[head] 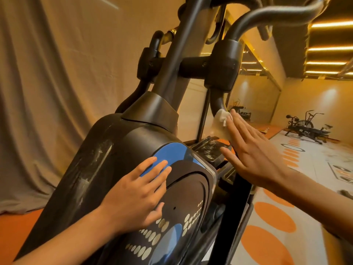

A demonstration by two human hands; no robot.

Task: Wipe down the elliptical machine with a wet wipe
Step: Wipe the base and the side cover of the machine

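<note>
The black elliptical machine [118, 142] fills the middle of the head view, with a blue and grey side cover and black arms rising above it. My left hand [137, 196] rests flat on the side cover, fingers straight. My right hand [254, 150] reaches forward with straight fingers and presses a crumpled white wet wipe [222, 116] against the lower part of the right moving arm [219, 102]. Part of the wipe lies hidden behind my fingers.
A beige curtain [47, 92] hangs close on the left. To the right the floor [305, 188] is white with orange ovals. An exercise bike [305, 127] stands far back on the right, another bike [240, 111] shows beyond the arm.
</note>
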